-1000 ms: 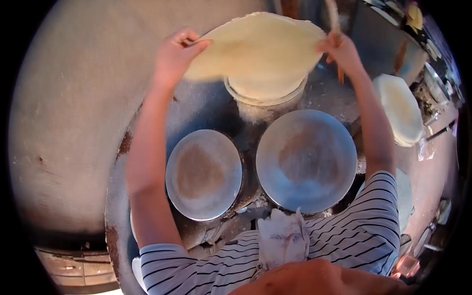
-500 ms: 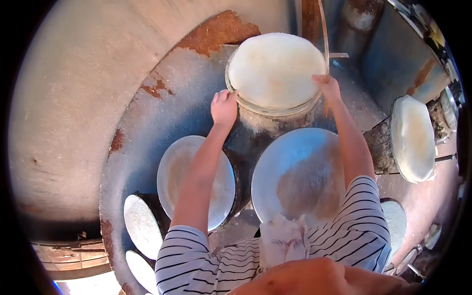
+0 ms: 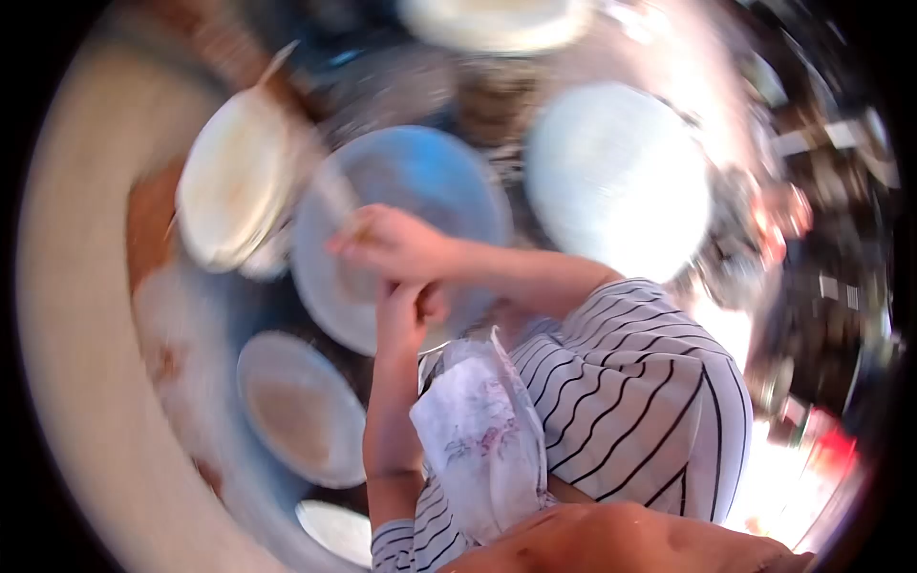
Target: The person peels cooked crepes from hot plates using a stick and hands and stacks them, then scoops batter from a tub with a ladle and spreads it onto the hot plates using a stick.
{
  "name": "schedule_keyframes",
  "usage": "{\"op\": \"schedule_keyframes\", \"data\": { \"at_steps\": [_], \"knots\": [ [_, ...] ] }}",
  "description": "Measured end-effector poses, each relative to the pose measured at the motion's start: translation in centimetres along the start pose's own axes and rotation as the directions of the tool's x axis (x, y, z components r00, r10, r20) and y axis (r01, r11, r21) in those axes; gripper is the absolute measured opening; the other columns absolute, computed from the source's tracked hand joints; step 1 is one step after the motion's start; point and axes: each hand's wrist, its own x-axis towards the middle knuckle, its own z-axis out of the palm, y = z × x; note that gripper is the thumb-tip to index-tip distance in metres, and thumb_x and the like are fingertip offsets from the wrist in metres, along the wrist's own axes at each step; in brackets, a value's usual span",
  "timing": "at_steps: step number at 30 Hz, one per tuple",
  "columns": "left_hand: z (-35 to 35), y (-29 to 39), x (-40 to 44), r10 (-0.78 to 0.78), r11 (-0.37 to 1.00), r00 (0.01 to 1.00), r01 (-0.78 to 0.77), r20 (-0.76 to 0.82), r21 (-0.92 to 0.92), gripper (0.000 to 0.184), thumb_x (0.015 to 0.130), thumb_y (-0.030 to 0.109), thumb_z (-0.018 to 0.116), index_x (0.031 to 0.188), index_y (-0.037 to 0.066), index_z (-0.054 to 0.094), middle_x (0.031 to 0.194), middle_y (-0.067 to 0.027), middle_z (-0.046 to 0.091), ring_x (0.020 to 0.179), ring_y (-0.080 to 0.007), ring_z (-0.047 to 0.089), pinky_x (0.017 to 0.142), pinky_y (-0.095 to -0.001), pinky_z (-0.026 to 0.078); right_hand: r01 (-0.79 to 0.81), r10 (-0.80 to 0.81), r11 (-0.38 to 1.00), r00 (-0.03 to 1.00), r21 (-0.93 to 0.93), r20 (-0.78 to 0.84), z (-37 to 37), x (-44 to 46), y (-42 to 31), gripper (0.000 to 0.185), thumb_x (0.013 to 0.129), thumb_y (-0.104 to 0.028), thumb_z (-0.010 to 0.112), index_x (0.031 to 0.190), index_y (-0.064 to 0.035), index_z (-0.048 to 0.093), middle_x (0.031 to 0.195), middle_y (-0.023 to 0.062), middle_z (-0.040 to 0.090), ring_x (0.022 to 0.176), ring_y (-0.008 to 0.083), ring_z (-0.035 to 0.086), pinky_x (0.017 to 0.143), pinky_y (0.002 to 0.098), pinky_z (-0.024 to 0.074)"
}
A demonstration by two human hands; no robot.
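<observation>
Motion blur covers much of the head view. My right hand is closed round a pale, blurred stick over a large round metal plate. Just below it, my left hand is a closed fist; whatever it holds, if anything, is hidden. The two hands touch or overlap. Up and to the left of them stands a stack of thin, pale round sheets. A smaller round plate with a brownish middle lies at the lower left.
A broad pale disc is right of the hands, with another pale round stack at the top. Part of a white disc shows at the bottom. Blurred items crowd the right side. A curved tan surface runs along the left.
The view has swung to the right. My hands first held a sheet up, then were at the stack's rim; now they are together over the large plate, near my body.
</observation>
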Motion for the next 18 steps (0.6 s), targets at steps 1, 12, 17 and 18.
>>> {"op": "schedule_keyframes", "data": {
  "at_steps": [1,12,17,18],
  "knots": [
    [1.5,-1.7,-0.3,-0.023,0.999,1.000,0.024,0.016,-0.043,0.035,0.085,0.013,0.058,0.118,0.011,0.046,0.064,0.0022,0.043,0.048,-0.0106,0.040,0.046,-0.0263,0.038,0.323,-0.355,0.920,0.927,-0.223,-0.122,-2.2,-3.1,-0.9,0.042,0.086,-0.035,0.059,0.115,-0.0054,0.061,0.112,0.0149,0.061,0.112,0.0317,0.050,0.098,0.0457,0.0367],
    [12.2,-7.1,-2.3,0.255,0.966,0.925,-0.230,0.280,-0.121,0.029,0.090,0.006,0.042,0.114,0.001,0.058,0.049,0.0049,0.025,0.037,-0.0041,0.020,0.034,-0.0203,0.022,-0.959,0.317,0.244,0.219,-0.144,-0.923,-36.3,-46.2,8.1,0.037,0.078,-0.031,0.067,0.103,-0.0036,0.065,0.097,0.0164,0.066,0.090,0.0299,0.064,0.080,0.0396,0.0490],
    [19.8,-10.2,0.1,0.264,0.964,0.890,-0.235,0.371,-0.121,0.032,0.094,0.012,0.040,0.121,0.005,0.055,0.049,0.0043,0.026,0.036,-0.0065,0.021,0.034,-0.0226,0.022,-0.960,0.588,0.046,0.251,-0.277,-0.769,-45.1,-51.8,16.1,0.045,0.067,-0.044,0.074,0.090,-0.0055,0.067,0.087,0.0149,0.067,0.085,0.0315,0.065,0.073,0.0405,0.0490],
    [21.1,-10.5,-0.3,0.252,0.967,0.911,-0.224,0.326,-0.119,0.032,0.094,0.011,0.040,0.121,0.005,0.055,0.048,0.0044,0.026,0.036,-0.0064,0.021,0.035,-0.0225,0.022,-0.952,0.551,0.141,0.303,-0.271,-0.778,-45.3,-52.3,16.1,0.044,0.067,-0.043,0.074,0.087,-0.0041,0.066,0.085,0.0143,0.067,0.081,0.0318,0.064,0.072,0.0411,0.0486]
  ]
}}
